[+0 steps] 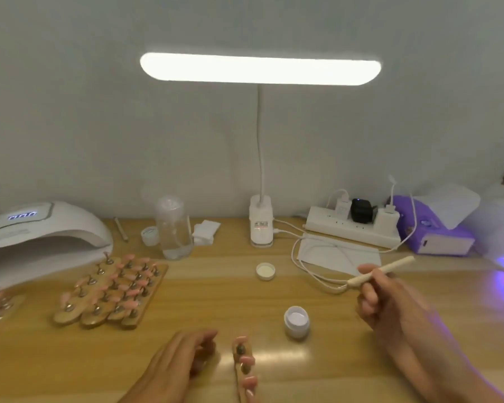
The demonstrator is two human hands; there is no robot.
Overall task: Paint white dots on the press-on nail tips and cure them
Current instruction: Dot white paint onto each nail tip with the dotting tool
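Observation:
A wooden strip (243, 370) carrying pink nail tips lies on the desk at the bottom centre. My left hand (175, 365) rests beside it on the left, fingers relaxed, apart from the strip by a small gap. My right hand (387, 303) holds a cream dotting pen (381, 270) raised above the desk, its tip pointing left. An open jar of white gel (296, 321) stands between the hands, and its lid (265, 270) lies farther back. Several more wooden strips with pink tips (114, 289) lie grouped at the left. A white curing lamp (38, 237) sits at the far left.
A clear bottle (173, 228), a small pot (150, 234) and white pads (205, 230) stand at the back. The desk lamp base (261, 225), a power strip (352, 225), cables, a white mask (338, 254) and a purple device (431, 228) fill the back right. Violet light glows at the far right.

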